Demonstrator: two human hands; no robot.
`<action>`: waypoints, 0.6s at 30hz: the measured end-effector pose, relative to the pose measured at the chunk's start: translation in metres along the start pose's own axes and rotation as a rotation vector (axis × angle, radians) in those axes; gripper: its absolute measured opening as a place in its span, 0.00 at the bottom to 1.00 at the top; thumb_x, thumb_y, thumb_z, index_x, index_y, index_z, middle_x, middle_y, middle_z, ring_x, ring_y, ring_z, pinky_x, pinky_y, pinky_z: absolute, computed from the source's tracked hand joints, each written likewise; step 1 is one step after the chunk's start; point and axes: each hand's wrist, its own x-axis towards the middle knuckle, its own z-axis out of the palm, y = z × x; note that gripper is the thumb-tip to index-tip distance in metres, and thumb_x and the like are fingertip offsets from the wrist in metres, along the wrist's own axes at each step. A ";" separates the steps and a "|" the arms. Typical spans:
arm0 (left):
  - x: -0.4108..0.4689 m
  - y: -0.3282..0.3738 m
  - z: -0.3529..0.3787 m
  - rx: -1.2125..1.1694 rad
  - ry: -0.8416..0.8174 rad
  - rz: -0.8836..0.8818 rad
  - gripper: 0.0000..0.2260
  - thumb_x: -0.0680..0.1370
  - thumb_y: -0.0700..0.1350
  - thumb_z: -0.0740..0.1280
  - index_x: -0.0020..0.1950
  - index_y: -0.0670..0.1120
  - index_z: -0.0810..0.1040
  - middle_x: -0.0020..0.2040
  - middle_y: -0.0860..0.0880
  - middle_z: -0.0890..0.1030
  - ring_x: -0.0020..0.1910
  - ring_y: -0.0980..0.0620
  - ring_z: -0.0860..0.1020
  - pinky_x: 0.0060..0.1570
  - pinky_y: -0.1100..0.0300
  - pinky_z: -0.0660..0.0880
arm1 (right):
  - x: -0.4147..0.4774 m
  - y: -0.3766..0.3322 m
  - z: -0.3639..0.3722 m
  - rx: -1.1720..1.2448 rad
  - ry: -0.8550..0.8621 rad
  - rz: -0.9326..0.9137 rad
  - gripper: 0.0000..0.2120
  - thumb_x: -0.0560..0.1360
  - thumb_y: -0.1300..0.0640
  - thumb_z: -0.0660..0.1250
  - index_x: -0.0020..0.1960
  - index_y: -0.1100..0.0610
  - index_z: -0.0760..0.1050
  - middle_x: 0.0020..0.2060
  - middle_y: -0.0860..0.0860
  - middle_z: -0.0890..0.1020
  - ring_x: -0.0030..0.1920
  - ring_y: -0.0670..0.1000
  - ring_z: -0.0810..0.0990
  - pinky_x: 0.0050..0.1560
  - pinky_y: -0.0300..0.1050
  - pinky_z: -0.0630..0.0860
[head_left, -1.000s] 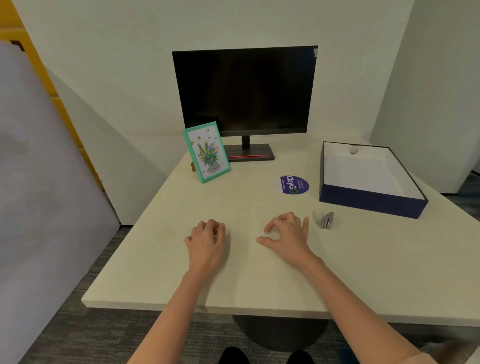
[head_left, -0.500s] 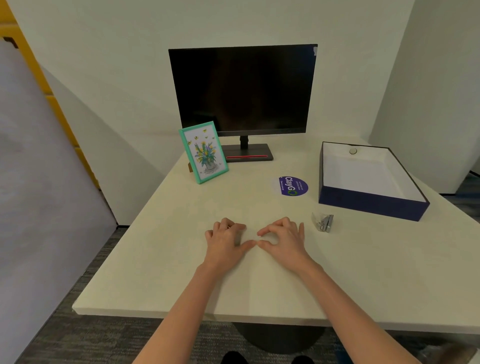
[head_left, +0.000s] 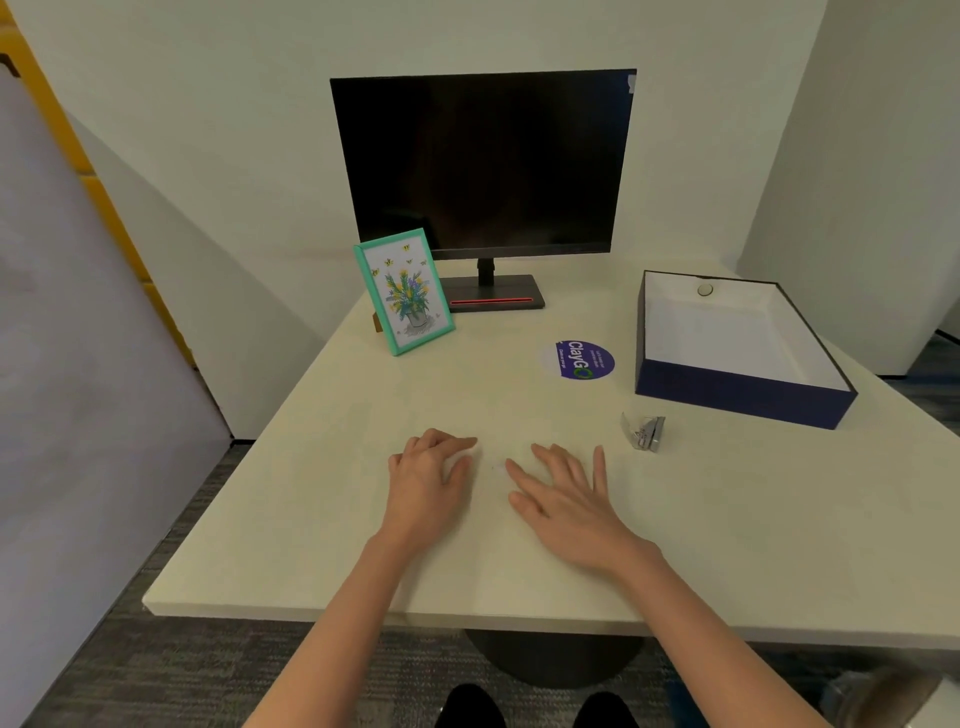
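Note:
Both my hands are low on the cream table (head_left: 753, 530), near its front edge. My left hand (head_left: 428, 480) has its fingers curled, and a small white bit (head_left: 460, 455) shows pinched between its thumb and index finger. A short gap to the right, my right hand (head_left: 563, 496) lies flat on the tabletop with straight, spread fingers and holds nothing.
A small silver metal piece (head_left: 644, 431) lies right of my right hand. Behind it stands an open dark-blue box (head_left: 737, 397) with a small round thing (head_left: 705, 290) inside. Further back are a round purple sticker (head_left: 584, 360), a green picture frame (head_left: 405, 291) and a dark monitor (head_left: 483, 166).
A white bit lay by my right thumb, and both hands met over it. Now my left hand has drawn back left with it, and my right hand has flattened out.

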 end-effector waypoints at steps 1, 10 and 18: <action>-0.001 -0.001 -0.003 0.010 0.002 -0.016 0.14 0.80 0.46 0.60 0.64 0.54 0.77 0.58 0.53 0.75 0.60 0.52 0.71 0.55 0.59 0.59 | -0.002 0.001 -0.001 0.017 -0.012 0.005 0.24 0.82 0.43 0.43 0.77 0.42 0.47 0.78 0.49 0.47 0.77 0.51 0.40 0.72 0.62 0.28; -0.018 -0.011 -0.013 0.216 0.035 -0.041 0.16 0.80 0.48 0.58 0.68 0.52 0.73 0.63 0.51 0.74 0.63 0.51 0.70 0.60 0.54 0.60 | -0.067 0.035 0.000 0.006 -0.053 0.266 0.29 0.80 0.40 0.41 0.78 0.48 0.37 0.77 0.46 0.37 0.77 0.47 0.35 0.73 0.59 0.28; -0.014 -0.028 -0.016 0.329 -0.151 -0.181 0.27 0.82 0.57 0.48 0.78 0.45 0.53 0.79 0.48 0.54 0.78 0.50 0.51 0.74 0.41 0.46 | -0.041 0.007 0.007 -0.021 0.024 0.306 0.36 0.77 0.33 0.38 0.78 0.53 0.38 0.78 0.49 0.40 0.77 0.48 0.38 0.73 0.61 0.31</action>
